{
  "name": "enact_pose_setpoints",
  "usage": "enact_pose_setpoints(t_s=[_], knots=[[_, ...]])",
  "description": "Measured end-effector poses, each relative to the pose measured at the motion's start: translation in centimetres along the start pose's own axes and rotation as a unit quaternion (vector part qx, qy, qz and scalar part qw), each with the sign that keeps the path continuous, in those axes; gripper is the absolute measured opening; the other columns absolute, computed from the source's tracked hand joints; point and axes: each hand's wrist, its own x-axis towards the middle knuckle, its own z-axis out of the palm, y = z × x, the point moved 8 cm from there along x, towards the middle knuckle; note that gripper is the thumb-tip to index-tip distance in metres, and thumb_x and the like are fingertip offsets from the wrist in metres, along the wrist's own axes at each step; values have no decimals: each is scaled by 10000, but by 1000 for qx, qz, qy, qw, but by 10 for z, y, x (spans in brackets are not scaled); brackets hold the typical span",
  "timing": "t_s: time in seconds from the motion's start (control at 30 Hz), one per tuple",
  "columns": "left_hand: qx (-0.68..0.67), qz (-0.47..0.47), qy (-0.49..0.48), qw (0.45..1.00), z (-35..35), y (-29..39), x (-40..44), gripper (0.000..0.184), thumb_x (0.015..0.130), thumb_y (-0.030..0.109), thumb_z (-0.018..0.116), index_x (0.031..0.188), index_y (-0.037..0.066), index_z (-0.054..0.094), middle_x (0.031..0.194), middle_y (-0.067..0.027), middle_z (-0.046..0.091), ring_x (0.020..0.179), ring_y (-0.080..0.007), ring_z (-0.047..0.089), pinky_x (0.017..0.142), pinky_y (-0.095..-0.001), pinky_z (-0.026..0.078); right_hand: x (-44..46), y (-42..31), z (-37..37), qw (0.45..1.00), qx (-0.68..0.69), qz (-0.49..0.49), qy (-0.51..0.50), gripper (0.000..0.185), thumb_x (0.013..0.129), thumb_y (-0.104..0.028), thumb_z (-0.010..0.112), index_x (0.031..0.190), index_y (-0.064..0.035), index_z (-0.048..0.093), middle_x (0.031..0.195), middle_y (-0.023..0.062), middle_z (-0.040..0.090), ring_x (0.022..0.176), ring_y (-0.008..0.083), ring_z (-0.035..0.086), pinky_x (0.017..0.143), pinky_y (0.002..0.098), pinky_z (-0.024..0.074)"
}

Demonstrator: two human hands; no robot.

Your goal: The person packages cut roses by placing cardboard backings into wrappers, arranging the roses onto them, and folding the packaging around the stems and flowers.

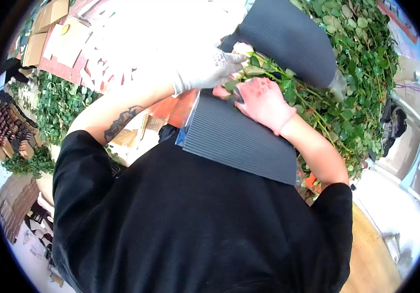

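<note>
My left hand (210, 69), in a whitish glove, has its fingers bent around pale pink rose (242, 49) heads. Close beside it my right hand (263, 103), in a pink glove with dark grey fingertips, is closed; a green leaf shows at its fingers, but what they grip is hidden. Rose stems (288, 75) run from the blooms toward the right. Under my hands and against my body lies a dark grey ribbed sheet (239, 134). A second dark ribbed piece (288, 39) curves up behind the stems; whether both are one sheet is hidden.
A large heap of leafy rose stems (356, 93) lies on the right. Cardboard pieces (68, 41) and paper scraps lie on the red surface at upper left. Wrapped rose bunches (12, 122) and greenery stand at far left. A pale metal frame (412, 156) is at the right.
</note>
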Motion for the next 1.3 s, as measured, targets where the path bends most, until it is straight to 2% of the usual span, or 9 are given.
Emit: enact_pose_setpoints(t_s=[0.17,0.37,0.47,0.67,0.73,0.83,0.93,1.17,1.3], knots=[[-48,38,33,998,-18,-2,-7,469,857,343,577,1258,99,565,1428,28,420,1142,-294,522,1028,-423,379,-61,68,-145,909,82,120,390,310,772,-155,649,1080,-118,645,905,77,669,876,269,645,774,370,497],[-207,34,195,958,-103,-9,-30,322,849,147,626,1147,27,595,1091,-136,639,859,-282,647,786,-361,526,-45,298,-94,914,224,223,254,352,890,-201,583,1205,-47,567,1142,165,614,1061,250,579,932,357,436],[-524,-189,230,798,-112,-30,-46,386,863,145,618,1209,7,518,1071,-155,638,780,-239,664,726,-325,543,-58,288,-102,514,766,111,370,315,967,-196,457,1201,-14,564,1236,138,581,1134,275,540,1013,399,386],[-237,-50,294,925,-160,3,-45,967,694,349,799,1432,37,258,1388,-232,389,1350,-337,295,1111,-419,257,-95,193,-141,685,705,-181,18,481,930,-285,469,1338,-34,425,1323,138,499,1183,288,499,980,435,408],[-209,144,217,943,-133,30,-50,623,755,291,700,1283,31,494,1291,-167,503,1260,-325,414,1082,-429,302,-104,138,-113,776,536,-261,-206,550,919,-334,487,1357,-15,386,1269,162,538,1152,293,531,968,430,421],[-261,172,70,947,-66,39,-67,426,904,363,511,1191,60,594,1248,-132,557,1286,-357,392,1077,-471,296,-86,16,-104,661,685,-244,-184,596,851,-274,600,1346,-12,392,1186,180,591,1062,290,595,910,354,466],[-355,135,31,925,-39,30,-82,489,904,403,505,1261,71,538,1295,-150,524,1307,-364,362,1096,-471,267,-32,37,-59,946,304,-44,104,612,770,-199,692,1305,-47,437,1252,181,527,1187,336,487,1002,438,392],[-547,-20,-55,835,-51,-23,-113,569,891,417,594,1248,-21,531,1249,-164,569,1199,-256,503,1014,-346,389,10,23,46,979,-167,-113,4,519,820,-205,608,1309,-98,470,1390,198,377,1299,385,346,1064,486,307],[-144,-544,263,784,-72,-174,-261,305,835,230,629,1097,75,631,936,-128,681,827,-232,670,735,-318,524,6,16,37,966,-220,-133,12,495,857,-231,549,1323,-97,448,1388,208,381,1288,397,362,1060,508,301]])
